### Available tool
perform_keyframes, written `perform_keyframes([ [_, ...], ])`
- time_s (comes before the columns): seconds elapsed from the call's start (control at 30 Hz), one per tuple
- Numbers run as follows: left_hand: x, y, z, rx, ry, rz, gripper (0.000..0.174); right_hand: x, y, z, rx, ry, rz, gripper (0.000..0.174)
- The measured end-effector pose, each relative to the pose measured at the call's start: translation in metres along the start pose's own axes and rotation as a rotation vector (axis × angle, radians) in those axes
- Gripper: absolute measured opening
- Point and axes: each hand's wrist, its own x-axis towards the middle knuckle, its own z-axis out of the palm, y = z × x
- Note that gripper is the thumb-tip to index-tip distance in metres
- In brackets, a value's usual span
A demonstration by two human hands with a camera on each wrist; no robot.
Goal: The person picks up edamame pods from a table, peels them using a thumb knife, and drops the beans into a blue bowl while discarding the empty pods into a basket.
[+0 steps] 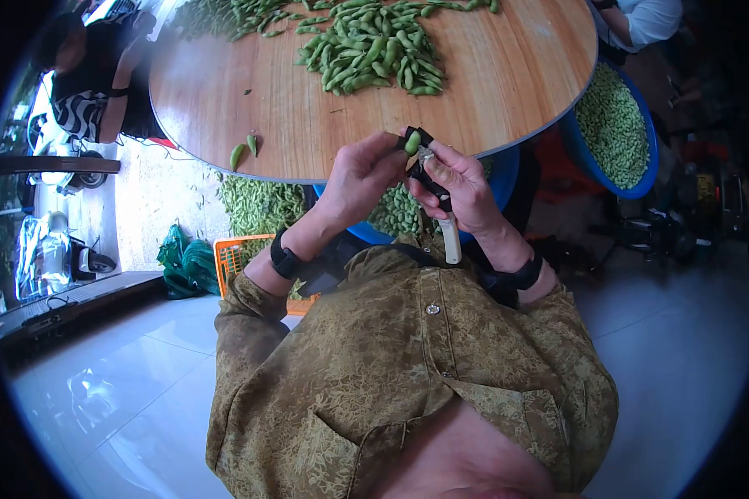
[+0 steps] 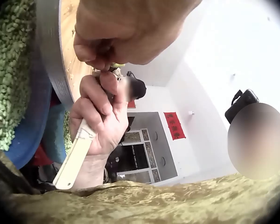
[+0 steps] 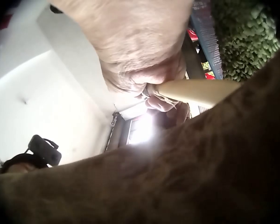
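Note:
In the head view my left hand [image 1: 354, 179] pinches a green bean pod [image 1: 413, 142] at its fingertips, above the table's near edge. My right hand [image 1: 472, 195] meets it there, with its fingertips close to the pod. Curled right fingers grip a tool by its cream handle [image 1: 451, 239], whose end points back toward my chest; the working end is hidden in the hand. Black covering [image 1: 425, 134] shows around the fingertips. In the left wrist view the flat handle [image 2: 74, 158] sticks out below the right fist. The right wrist view also shows this handle [image 3: 200, 92].
A pile of pods [image 1: 374, 54] lies on the round wooden table [image 1: 508, 75], with two loose pods [image 1: 238, 155] at left. Blue tubs of green beans [image 1: 612, 125] stand right and below. An orange basket [image 1: 225, 258] and green bags [image 1: 187, 262] are on the floor. Other people sit at both sides.

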Motion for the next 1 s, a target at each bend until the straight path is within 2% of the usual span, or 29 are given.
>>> perform_keyframes([
  [0.2,0.001,-0.012,-0.004,0.337,0.068,0.212,0.015,0.001,-0.001,-0.001,-0.043,0.036,-0.012,0.036],
  [0.27,0.006,-0.015,-0.008,0.131,0.003,0.113,0.012,0.001,-0.002,0.000,-0.045,0.093,0.011,0.033],
  [0.3,0.007,-0.013,-0.011,0.128,0.004,0.110,0.012,0.000,-0.003,-0.001,-0.045,0.095,0.015,0.033],
  [0.37,0.009,-0.006,-0.018,-0.212,-0.165,-0.131,0.010,-0.002,-0.008,-0.005,0.118,-0.014,0.065,0.032],
  [0.4,0.009,-0.007,-0.018,-0.212,-0.162,-0.130,0.010,-0.003,-0.007,-0.009,0.118,-0.016,0.067,0.032],
  [0.47,0.011,-0.009,-0.018,-0.672,-0.334,-0.266,0.010,-0.005,-0.004,-0.016,0.208,-0.113,0.088,0.030],
  [0.53,0.014,-0.010,-0.013,-0.748,-0.334,-0.286,0.010,-0.003,-0.006,-0.013,0.207,-0.064,0.088,0.032],
  [0.6,0.013,-0.010,-0.001,-0.097,-0.050,-0.076,0.010,-0.002,-0.005,-0.010,0.256,0.107,0.139,0.034],
  [0.63,0.011,-0.011,0.002,-0.010,-0.002,0.002,0.012,-0.002,-0.003,-0.011,0.265,0.102,0.130,0.035],
  [0.67,0.010,-0.013,0.005,-0.011,0.000,0.000,0.012,-0.002,-0.001,-0.012,0.266,0.102,0.134,0.035],
  [0.73,0.008,-0.015,0.011,0.654,0.156,0.585,0.020,-0.002,0.002,-0.014,0.289,0.128,0.118,0.035],
  [0.77,0.010,-0.017,0.008,0.783,0.141,0.647,0.026,-0.002,0.004,-0.014,0.289,0.127,0.116,0.035],
  [0.83,0.014,-0.016,0.008,0.852,0.140,0.691,0.024,-0.004,0.007,-0.012,0.254,0.167,0.107,0.019],
  [0.9,0.013,-0.014,0.009,0.920,0.135,0.737,0.022,-0.004,0.008,-0.009,0.224,0.170,0.082,0.019],
  [0.97,0.008,-0.013,0.011,0.745,0.176,0.590,0.014,-0.005,0.008,-0.009,0.196,0.177,0.053,0.018],
  [1.0,0.008,-0.013,0.011,0.746,0.173,0.589,0.014,-0.005,0.009,-0.010,0.095,0.179,0.003,0.020],
])
